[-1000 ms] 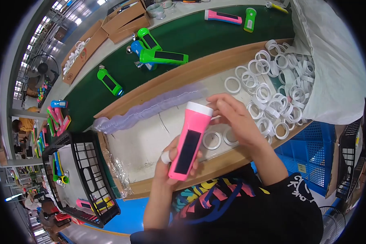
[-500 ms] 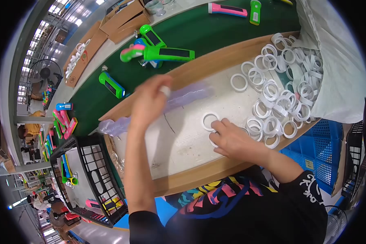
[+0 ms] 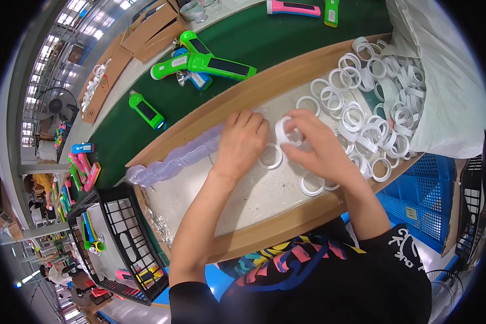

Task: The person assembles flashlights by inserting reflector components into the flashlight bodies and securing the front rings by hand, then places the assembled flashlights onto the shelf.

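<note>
My left hand [image 3: 242,144] is closed over the right end of a row of clear, purplish plastic discs [image 3: 175,162], fingers curled down onto it; the fingertips are hidden. In my right hand [image 3: 319,151] a white ring [image 3: 282,131] is pinched between thumb and fingers, raised a little above the board. Another white ring [image 3: 271,157] lies flat between the two hands. Close to my right wrist lies one more loose ring [image 3: 310,184]. A big heap of white rings [image 3: 370,132] spreads over the tray's right side, spilling from a pale sack [image 3: 443,97].
Cardboard strips edge the tray [image 3: 275,229]. Beyond it runs a green belt [image 3: 286,32] carrying green flashlights [image 3: 221,66] and a pink one [image 3: 293,8]. A black crate [image 3: 132,237] stands at left, a blue crate [image 3: 421,200] at right. Cardboard boxes [image 3: 154,32] sit behind the belt.
My left hand has come back from beside the belt to the disc row's right end. My right hand has lifted a white ring and moved up, nearer the left hand.
</note>
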`<state>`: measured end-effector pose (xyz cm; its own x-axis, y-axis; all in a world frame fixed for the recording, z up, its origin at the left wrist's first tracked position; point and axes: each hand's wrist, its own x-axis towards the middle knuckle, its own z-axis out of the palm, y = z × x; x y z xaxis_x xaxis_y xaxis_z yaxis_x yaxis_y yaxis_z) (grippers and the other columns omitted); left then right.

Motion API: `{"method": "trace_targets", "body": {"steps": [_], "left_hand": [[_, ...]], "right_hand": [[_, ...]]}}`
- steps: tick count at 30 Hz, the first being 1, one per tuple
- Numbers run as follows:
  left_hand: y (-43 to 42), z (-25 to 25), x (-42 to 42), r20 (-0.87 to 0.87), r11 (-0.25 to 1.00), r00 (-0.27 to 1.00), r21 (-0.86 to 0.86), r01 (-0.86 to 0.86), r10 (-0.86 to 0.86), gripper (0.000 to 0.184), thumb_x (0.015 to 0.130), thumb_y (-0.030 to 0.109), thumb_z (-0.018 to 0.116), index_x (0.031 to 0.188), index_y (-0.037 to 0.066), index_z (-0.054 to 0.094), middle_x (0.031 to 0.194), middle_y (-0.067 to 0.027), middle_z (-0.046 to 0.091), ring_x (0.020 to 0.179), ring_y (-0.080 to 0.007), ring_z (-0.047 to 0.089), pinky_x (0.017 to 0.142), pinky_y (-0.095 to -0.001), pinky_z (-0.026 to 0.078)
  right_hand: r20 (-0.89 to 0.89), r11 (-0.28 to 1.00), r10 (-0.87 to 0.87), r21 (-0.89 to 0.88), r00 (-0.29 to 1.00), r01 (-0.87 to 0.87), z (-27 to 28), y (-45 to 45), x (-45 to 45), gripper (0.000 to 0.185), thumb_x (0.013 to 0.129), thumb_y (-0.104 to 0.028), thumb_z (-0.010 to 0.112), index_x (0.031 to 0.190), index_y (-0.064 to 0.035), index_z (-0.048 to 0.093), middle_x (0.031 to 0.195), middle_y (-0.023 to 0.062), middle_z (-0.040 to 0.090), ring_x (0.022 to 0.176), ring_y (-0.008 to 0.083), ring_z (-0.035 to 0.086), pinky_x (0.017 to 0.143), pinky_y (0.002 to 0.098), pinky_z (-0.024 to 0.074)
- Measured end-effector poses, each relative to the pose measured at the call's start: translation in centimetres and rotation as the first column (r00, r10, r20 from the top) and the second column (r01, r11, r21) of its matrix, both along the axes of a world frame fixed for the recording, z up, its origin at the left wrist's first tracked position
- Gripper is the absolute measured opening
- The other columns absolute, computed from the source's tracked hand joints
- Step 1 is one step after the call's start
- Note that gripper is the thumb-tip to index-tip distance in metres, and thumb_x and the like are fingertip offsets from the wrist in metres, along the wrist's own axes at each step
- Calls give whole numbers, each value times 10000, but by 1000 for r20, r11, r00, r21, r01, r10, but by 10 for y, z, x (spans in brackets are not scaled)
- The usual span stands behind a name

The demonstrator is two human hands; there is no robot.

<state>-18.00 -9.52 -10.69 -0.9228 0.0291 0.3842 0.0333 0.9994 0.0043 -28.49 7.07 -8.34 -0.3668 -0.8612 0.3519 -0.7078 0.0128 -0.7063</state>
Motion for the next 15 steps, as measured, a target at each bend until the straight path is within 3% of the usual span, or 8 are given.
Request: {"method": "trace_targets", "body": {"steps": [1,2,3,5,6,7,9,15], "left_hand": [[0,-1,-2,-63,1000,998,-14,19,-19,75,637,106,572,691,58,592,818,-65,554,858,-219,528,780,-333,421],[-1,0,-2,-61,1000,998,-13,22,-23,75,637,106,572,691,58,592,818,-65,554,858,-219,528,780,-333,421],[-1,0,-5,-31,1000,999,-18,18,-19,79,639,105,570,696,56,594,820,-67,553,857,-223,530,772,-329,422],[0,5,-10,-8,999,1000,-25,24,-24,82,642,105,569,701,53,595,823,-68,552,857,-226,531,763,-326,424],[1,9,-10,94,1000,995,1,24,-24,105,657,89,601,754,52,619,856,-65,564,870,-229,537,780,-334,417],[1,13,-10,198,999,980,26,22,-27,138,672,74,634,808,51,642,888,-63,577,884,-232,543,797,-342,411],[0,15,-14,160,998,987,66,-12,1,150,661,59,638,810,52,651,879,-65,572,881,-233,540,799,-343,408],[-2,16,-21,155,997,987,76,24,-36,226,617,4,644,834,53,680,853,-80,560,864,-254,542,746,-348,427]], "right_hand": [[400,996,-65,77,914,37,0,-1,-2,194,802,-113,622,962,-48,534,990,123,555,837,260,589,711,328,472],[725,986,-147,161,673,41,0,-3,-2,150,840,-117,586,963,-51,530,931,90,553,788,213,603,656,312,474],[884,992,-7,-52,467,114,-1,-6,-3,151,907,-183,533,942,-38,519,854,56,558,743,164,603,621,263,460],[998,987,58,-62,31,148,-1,-4,-14,224,939,-252,482,895,-35,514,811,61,560,720,186,597,609,274,462],[993,989,82,-71,-83,130,-8,-4,-17,290,953,-325,449,856,-57,505,820,80,582,733,204,592,628,280,456],[993,988,83,-71,-83,138,-14,-4,-19,290,953,-325,449,856,-57,505,820,80,582,733,204,592,628,280,456],[965,982,122,-84,-230,171,-23,-5,-22,308,953,-349,442,842,-69,507,869,118,613,738,214,589,654,296,450],[953,965,137,-67,-272,253,-25,-7,-23,306,950,-359,444,843,-79,507,941,180,631,713,211,574,658,303,443]]}}
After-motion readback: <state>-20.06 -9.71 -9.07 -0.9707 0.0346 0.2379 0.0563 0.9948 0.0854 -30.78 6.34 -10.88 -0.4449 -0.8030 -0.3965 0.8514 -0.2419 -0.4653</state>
